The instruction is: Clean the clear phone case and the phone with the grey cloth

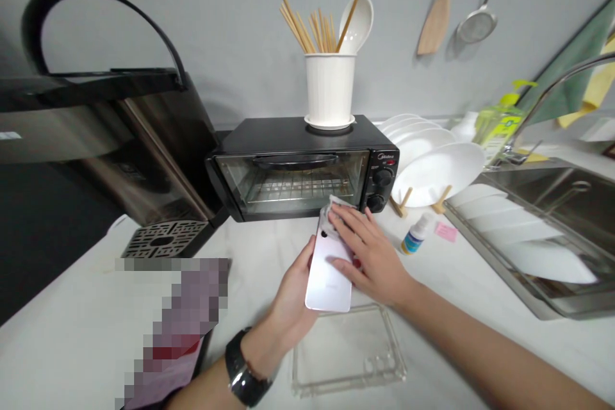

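Observation:
A pale white-pink phone (329,278) lies back side up in my left hand (293,295), whose fingers curl round it from below and along its left edge. My right hand (369,253) presses a crumpled whitish wipe (331,225) against the camera end of the phone, partly covering the lenses. Below the phone, a clear phone case (348,349) rests on the white counter. To the right of my right hand stands a small spray bottle (416,235) with a blue and yellow label, beside a pink paper note (446,231).
A black toaster oven (288,134) stands behind my hands, with a white holder (330,86) of chopsticks and a ladle on top. White plates (437,173) lean in a rack beside the sink (542,256). At left are a large dark appliance (158,147) and a pixelated flat object (187,320).

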`<state>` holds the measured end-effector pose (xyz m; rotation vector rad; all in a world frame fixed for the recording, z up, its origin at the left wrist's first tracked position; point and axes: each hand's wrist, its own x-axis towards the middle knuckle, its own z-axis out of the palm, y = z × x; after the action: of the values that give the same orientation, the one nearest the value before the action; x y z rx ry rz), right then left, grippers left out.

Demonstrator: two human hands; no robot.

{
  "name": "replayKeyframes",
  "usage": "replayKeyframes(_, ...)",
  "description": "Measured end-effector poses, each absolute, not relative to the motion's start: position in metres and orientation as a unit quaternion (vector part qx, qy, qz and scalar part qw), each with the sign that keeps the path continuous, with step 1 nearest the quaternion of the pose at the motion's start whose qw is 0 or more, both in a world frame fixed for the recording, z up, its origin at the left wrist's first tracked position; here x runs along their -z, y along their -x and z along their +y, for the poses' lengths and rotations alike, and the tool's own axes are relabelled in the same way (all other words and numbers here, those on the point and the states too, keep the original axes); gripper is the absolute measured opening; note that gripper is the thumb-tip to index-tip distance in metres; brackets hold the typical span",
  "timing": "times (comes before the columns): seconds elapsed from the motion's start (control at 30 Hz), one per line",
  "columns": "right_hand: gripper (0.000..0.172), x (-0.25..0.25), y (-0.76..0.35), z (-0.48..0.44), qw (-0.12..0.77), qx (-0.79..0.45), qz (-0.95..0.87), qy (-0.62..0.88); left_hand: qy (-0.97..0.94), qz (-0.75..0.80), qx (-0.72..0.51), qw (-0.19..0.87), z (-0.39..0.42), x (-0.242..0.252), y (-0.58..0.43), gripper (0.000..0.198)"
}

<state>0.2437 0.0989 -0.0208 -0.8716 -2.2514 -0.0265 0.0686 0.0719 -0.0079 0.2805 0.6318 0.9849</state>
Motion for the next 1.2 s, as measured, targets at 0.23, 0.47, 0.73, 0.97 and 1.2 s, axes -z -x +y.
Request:
replayKeyframes(0.23,0.05,0.02,-0.239,0.093,0.342,-0.013,-0.921,0.187,-0.129,0.297,-0.501,0.803,0.072,0.008,-0.066,0.031)
replayKeyframes(0.47,0.057,0.019,-0.243,0.092,0.339,-0.011,-0.901,0.271,-0.097,0.291,-0.506,0.806,0.075,-0.002,-0.067,0.04)
replayKeyframes(0.73,0.072,0.018,-0.241,0.093,0.315,0.017,-0.888,0.334,-0.099,0.295,-0.501,0.807,0.074,-0.003,-0.069,0.039)
replayKeyframes(0.97,0.051,0.025,-0.243,0.089,0.335,-0.018,-0.92,0.201,-0.083,0.305,-0.517,0.796,0.078,0.003,-0.066,0.04)
replayKeyframes(1.2,0.066,0.019,-0.239,0.09,0.29,-0.004,-0.916,0.277,-0.082,0.302,-0.502,0.806,0.072,0.003,-0.07,0.034)
